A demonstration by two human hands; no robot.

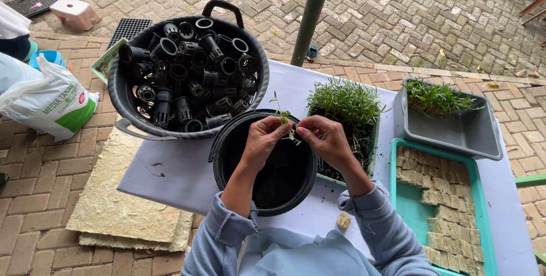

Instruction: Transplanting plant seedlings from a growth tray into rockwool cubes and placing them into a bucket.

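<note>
Left hand [263, 137]: pinched a small green seedling [282, 115].
Right hand [323, 136]: fingertips met it there, seemingly on its roots.
Seedling: hung over the black bucket [227, 151], mid-table [182, 176].

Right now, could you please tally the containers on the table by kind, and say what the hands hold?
Black tubs: 2, the large black tub of net pots and the small black bucket.
Green trays: 2, the seedling tray and the teal tray of cubes.
Grey bins: 1, the grey bin.
Total: 5.
Left hand and right hand pinch one seedling.
</note>
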